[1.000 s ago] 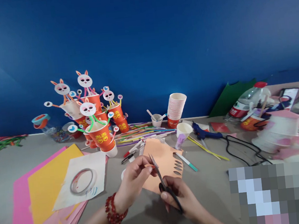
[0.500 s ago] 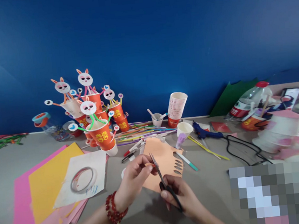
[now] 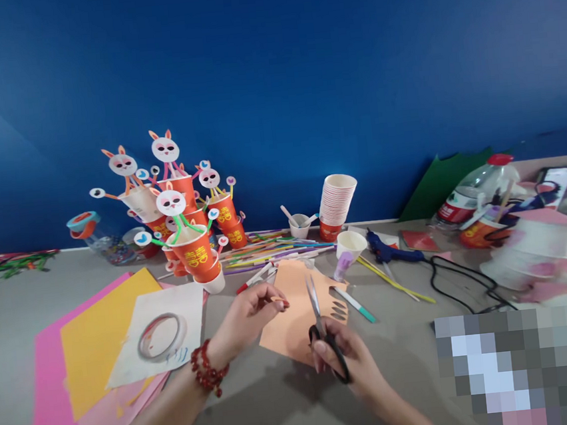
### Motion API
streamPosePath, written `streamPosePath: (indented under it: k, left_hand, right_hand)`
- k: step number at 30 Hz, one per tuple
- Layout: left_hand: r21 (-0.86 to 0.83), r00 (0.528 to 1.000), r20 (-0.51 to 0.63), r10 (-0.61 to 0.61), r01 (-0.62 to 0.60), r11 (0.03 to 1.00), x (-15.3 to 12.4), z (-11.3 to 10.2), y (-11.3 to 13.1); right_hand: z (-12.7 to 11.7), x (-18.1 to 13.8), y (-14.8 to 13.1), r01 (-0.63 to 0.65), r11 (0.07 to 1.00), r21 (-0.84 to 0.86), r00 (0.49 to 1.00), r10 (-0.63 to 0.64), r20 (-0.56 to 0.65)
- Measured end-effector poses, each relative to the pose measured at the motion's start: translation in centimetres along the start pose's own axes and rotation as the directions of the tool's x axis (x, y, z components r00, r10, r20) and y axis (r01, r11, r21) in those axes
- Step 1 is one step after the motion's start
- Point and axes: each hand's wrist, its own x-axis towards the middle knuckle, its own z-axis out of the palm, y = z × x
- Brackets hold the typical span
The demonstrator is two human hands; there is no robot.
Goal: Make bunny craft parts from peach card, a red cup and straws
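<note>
Right grip (image 3: 337, 349) holding scissors (image 3: 314, 298), left (image 3: 246, 315) pinching paper (image 3: 283, 302)

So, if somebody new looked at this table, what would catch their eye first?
Probably the cluster of white rabbit faces on orange paper cups, left of centre before the deep blue wall. Next, in the middle foreground, the right hand holds black-handled scissors over a peach sheet, while the left hand pinches a small orange piece.

head view, forward, down at hands (image 3: 244, 320)
</note>
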Motion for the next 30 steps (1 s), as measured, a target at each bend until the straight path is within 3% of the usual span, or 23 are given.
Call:
streamPosePath:
  k: [5, 9, 12, 16, 23, 27, 30]
  left_hand:
    - [0.387, 0.995, 0.055, -0.087, 0.059, 0.920, -0.4, -3.6, -0.7]
    - [0.637, 0.970, 0.132, -0.206, 0.076, 0.767, -2.5, -5.7, -1.8]
    - [0.727, 0.954, 0.107, -0.280, 0.116, 0.677, -3.9, -6.9, -2.9]
    - [0.760, 0.940, 0.081, -0.332, 0.157, 0.630, -4.4, -8.0, -3.7]
    - [0.747, 0.897, 0.238, -0.372, 0.076, 0.660, -4.4, -6.5, -3.3]
    - [0.785, 0.891, 0.272, -0.365, 0.014, 0.620, -4.0, -4.9, -3.6]
    - [0.815, 0.890, 0.271, -0.366, -0.009, 0.579, -3.7, -4.4, -3.7]
  right_hand:
    - [-0.1, 0.1, -0.3, -0.012, 1.000, -0.023, 0.999, 0.011, -0.039]
    - [0.0, 0.1, -0.7, -0.018, 0.992, -0.122, 1.000, 0.021, 0.021]
    - [0.1, 0.2, -0.6, -0.042, 0.985, -0.166, 0.998, 0.048, 0.030]
    - [0.1, 0.3, -0.3, -0.041, 0.983, -0.179, 0.999, 0.046, 0.024]
    - [-0.5, 0.2, -0.7, 0.026, 0.995, -0.098, 0.995, -0.035, -0.094]
    - [-1.6, 0.6, -0.9, 0.103, 0.984, -0.144, 0.966, -0.134, -0.220]
    - [-2.1, 1.0, -0.8, 0.111, 0.982, -0.153, 0.958, -0.146, -0.245]
